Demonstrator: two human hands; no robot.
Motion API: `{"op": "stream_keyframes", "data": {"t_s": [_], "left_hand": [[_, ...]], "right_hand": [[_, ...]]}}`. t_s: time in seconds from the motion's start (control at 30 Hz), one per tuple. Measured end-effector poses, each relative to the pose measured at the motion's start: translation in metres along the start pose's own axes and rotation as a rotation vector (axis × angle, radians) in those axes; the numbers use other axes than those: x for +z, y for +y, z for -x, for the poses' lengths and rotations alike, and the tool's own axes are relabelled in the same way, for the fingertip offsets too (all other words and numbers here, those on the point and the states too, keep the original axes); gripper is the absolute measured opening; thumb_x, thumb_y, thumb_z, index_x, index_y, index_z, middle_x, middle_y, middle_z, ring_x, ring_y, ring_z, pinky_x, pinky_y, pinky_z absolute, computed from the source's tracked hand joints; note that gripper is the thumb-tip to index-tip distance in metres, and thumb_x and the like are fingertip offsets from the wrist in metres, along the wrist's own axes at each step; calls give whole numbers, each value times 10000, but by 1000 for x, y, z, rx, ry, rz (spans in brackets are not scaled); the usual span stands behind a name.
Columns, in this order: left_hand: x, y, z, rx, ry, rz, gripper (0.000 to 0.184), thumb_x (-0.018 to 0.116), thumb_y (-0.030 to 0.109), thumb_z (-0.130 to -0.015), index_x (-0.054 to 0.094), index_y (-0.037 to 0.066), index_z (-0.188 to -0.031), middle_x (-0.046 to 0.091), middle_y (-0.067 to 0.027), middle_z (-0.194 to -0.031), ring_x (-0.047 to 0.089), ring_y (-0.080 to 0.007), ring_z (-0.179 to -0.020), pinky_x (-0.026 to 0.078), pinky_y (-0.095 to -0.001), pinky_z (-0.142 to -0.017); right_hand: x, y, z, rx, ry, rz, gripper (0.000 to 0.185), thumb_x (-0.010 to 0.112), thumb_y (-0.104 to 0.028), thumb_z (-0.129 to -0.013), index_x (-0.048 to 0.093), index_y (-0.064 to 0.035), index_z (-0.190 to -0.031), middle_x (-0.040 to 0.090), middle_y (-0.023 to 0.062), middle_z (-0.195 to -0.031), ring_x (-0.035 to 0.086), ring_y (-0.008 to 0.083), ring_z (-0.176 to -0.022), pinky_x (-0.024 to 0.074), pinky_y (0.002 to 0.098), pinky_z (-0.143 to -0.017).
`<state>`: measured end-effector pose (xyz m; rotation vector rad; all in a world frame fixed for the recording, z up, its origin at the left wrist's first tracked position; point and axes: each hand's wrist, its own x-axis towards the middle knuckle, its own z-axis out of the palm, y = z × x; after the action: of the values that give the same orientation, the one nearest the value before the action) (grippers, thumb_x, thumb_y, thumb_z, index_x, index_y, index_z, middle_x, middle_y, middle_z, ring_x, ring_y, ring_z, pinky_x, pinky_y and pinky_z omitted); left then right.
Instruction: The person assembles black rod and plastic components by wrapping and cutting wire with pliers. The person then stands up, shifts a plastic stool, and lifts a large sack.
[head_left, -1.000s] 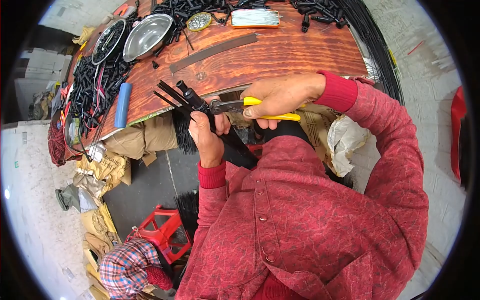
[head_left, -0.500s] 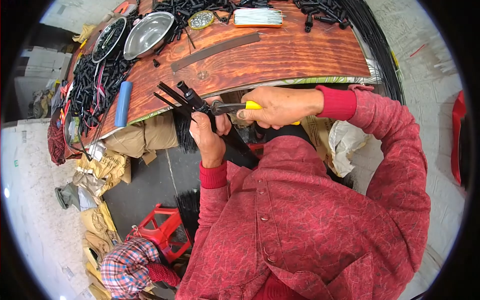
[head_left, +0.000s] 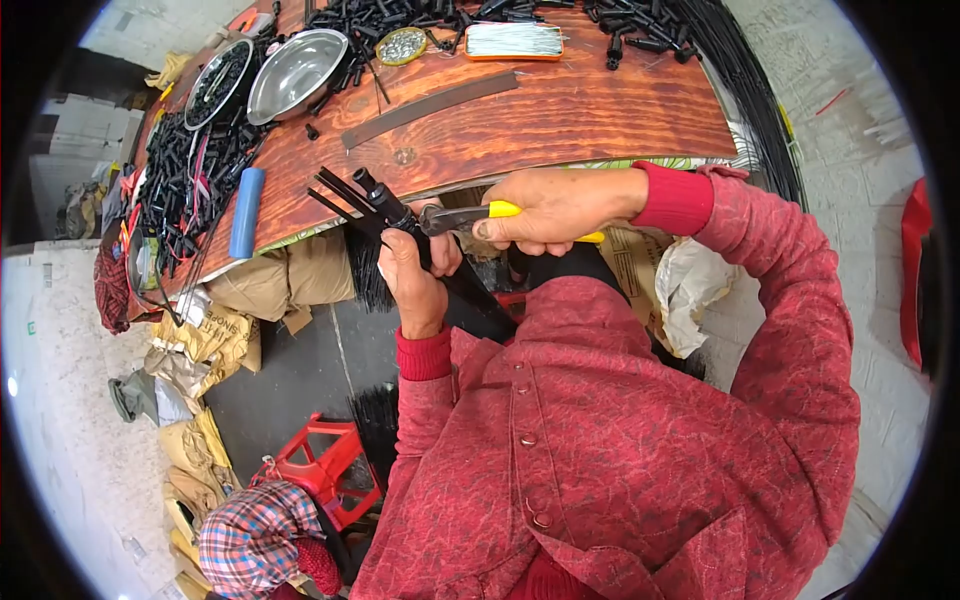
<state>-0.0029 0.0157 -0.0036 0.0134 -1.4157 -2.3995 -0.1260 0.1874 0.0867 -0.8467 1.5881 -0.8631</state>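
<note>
My left hand point(head_left: 413, 285) is wrapped round a black plastic fitting point(head_left: 378, 196) and the thin black rods point(head_left: 340, 196) beside it, which point up and left toward the table. The fingers show on the far side of the fitting and the thumb on the near side. My right hand point(head_left: 560, 208) grips a pair of pliers point(head_left: 507, 210) with yellow handles. The dark metal jaws point(head_left: 436, 220) are against the fitting just above the left hand's fingers. What lies between the jaws is too small to make out.
A wooden table point(head_left: 600, 110) holds a flat brown strip point(head_left: 430, 108), a metal bowl point(head_left: 297, 75), an orange tray point(head_left: 513, 42) of white ties, a blue roll point(head_left: 246, 212) and piles of black fittings point(head_left: 195, 170). A person in a checked head covering point(head_left: 255, 540) is below left, near a red stool point(head_left: 325, 465).
Both hands hold nearly the same place, with the pliers' jaws still against the fitting. The person at the lower left has shifted slightly.
</note>
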Motion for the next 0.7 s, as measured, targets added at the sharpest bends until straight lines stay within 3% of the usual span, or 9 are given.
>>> {"op": "stream_keyframes", "data": {"t_s": [0.4, 0.5, 0.6, 0.7], "left_hand": [[7, 2, 3, 7, 31, -106, 620, 381, 544, -1023, 531, -45, -1142, 392, 3, -568, 348, -88, -461, 275, -236, -433], [9, 1, 4, 22, 58, -167, 625, 375, 546, -1024, 530, -46, -1150, 390, 6, -569, 350, -85, -465, 280, -232, -434], [12, -1, 4, 39, 99, -206, 623, 369, 541, -1028, 526, -46, -1162, 387, 8, -569, 348, -83, -468, 285, -232, -434], [9, -3, 3, 52, 115, -170, 611, 415, 535, -1016, 510, -38, -1207, 352, 15, -557, 317, -79, -466, 265, -235, -433]], "right_hand": [[-5, -19, 4, 102, -7, 111, 372, 460, -356, -1015, 548, -30, -857, 518, 14, -608, 517, 110, -486, 426, 273, -443], [-3, -17, 2, 116, 31, 139, 385, 493, -356, -1005, 561, -8, -854, 551, 54, -614, 543, 136, -480, 435, 311, -443], [-1, -19, 1, 84, 113, 400, 421, 527, -341, -985, 617, 21, -789, 631, 137, -688, 624, 235, -557, 494, 377, -493], [10, -6, -4, -177, 385, 681, 414, 568, -335, -957, 644, 49, -820, 662, 234, -773, 668, 382, -722, 517, 478, -635]]}}
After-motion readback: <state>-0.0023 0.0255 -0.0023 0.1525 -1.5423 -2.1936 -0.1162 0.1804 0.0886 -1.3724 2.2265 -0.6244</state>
